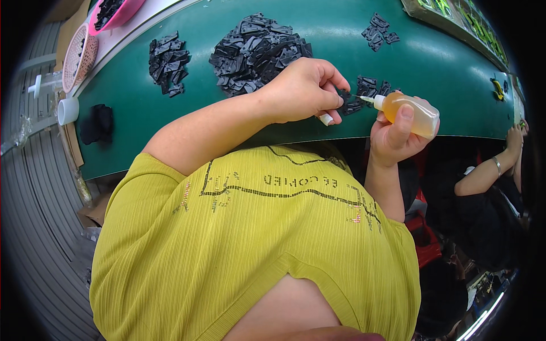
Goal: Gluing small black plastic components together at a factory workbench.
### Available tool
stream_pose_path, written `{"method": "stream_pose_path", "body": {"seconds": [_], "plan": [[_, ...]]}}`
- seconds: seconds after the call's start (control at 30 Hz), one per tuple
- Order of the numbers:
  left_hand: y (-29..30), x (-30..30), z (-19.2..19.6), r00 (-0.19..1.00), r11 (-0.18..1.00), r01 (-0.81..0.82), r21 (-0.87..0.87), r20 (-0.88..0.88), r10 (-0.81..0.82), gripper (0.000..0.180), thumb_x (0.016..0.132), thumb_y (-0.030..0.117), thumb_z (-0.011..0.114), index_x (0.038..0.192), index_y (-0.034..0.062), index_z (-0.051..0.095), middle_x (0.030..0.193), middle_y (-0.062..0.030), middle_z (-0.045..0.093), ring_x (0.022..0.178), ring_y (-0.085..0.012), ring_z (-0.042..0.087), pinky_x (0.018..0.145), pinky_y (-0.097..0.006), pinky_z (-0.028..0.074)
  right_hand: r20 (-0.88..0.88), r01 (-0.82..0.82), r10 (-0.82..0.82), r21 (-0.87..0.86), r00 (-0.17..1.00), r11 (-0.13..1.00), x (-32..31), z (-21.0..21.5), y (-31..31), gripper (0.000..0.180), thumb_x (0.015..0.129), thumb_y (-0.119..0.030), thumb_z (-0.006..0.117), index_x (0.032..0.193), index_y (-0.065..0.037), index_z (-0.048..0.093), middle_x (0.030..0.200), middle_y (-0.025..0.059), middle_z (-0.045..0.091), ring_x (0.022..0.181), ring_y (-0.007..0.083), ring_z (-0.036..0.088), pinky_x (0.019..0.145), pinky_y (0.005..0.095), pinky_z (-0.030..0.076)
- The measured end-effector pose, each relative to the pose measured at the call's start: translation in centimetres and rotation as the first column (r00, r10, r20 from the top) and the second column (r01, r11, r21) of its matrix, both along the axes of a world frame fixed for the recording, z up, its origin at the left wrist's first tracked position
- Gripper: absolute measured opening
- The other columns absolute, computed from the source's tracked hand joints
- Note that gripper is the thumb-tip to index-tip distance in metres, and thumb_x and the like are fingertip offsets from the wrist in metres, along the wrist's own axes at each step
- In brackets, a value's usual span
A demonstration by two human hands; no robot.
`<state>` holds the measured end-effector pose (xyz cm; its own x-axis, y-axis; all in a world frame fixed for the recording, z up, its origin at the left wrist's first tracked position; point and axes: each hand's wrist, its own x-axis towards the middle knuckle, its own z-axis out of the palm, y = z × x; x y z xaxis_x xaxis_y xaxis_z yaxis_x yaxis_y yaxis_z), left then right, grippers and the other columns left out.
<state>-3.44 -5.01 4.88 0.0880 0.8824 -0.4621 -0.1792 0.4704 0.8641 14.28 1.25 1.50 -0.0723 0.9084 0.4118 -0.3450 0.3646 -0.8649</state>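
Note:
In a pinch between thumb and fingers, my left hand holds a small black plastic part. Something white, like a tape wrap, shows on one of its fingertips. My right hand is wrapped round a small squeeze bottle of amber liquid. The bottle is tilted, and its thin nozzle points left, close to the part. Just behind the nozzle lies a small group of black parts. A large heap of the same parts rests beyond my left hand.
On the green table are a smaller pile of parts, another group and a black cloth-like lump. Baskets stand far left; a tray of green items far right. A co-worker's arm shows at right.

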Motion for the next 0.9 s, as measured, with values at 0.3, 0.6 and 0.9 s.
{"method": "stream_pose_path", "body": {"seconds": [0.3, 0.6, 0.9], "plan": [[0.1, -0.1, -0.1, 0.999, 1.000, 0.024, -0.007, -0.045, -0.024, 0.024, 0.083, 0.000, 0.059, 0.106, -0.0073, 0.056, 0.079, -0.0071, 0.061, 0.068, -0.0158, 0.068, 0.061, -0.023, 0.055, 0.055, 0.016, -0.020, 0.057, 0.998, 0.998, -0.5, 0.3, -0.1, 0.033, 0.080, -0.012, 0.065, 0.100, 0.000, 0.042, 0.082, 0.0117, 0.055, 0.048, 0.0121, 0.051, 0.042, 0.0213, 0.043], [0.1, -0.1, -0.2, 0.998, 1.000, 0.030, 0.003, -0.052, -0.030, 0.023, 0.083, 0.000, 0.059, 0.105, -0.0069, 0.056, 0.078, -0.0069, 0.061, 0.068, -0.0155, 0.068, 0.062, -0.023, 0.055, 0.123, 0.038, -0.041, 0.023, 0.992, 0.999, -0.5, 0.6, -0.5, 0.033, 0.080, -0.011, 0.064, 0.101, 0.000, 0.041, 0.082, 0.0121, 0.055, 0.049, 0.0120, 0.052, 0.042, 0.0224, 0.044], [0.1, 0.0, 0.1, 0.999, 1.000, 0.001, -0.012, -0.035, -0.002, 0.022, 0.085, 0.002, 0.059, 0.105, -0.0065, 0.057, 0.084, -0.0088, 0.062, 0.068, -0.0168, 0.068, 0.060, -0.024, 0.056, -0.051, 0.027, -0.031, -0.074, 0.998, 0.997, 0.5, -0.2, 0.0, 0.032, 0.079, -0.014, 0.064, 0.099, -0.003, 0.042, 0.084, 0.0104, 0.052, 0.052, 0.0125, 0.052, 0.042, 0.0226, 0.044]]}}
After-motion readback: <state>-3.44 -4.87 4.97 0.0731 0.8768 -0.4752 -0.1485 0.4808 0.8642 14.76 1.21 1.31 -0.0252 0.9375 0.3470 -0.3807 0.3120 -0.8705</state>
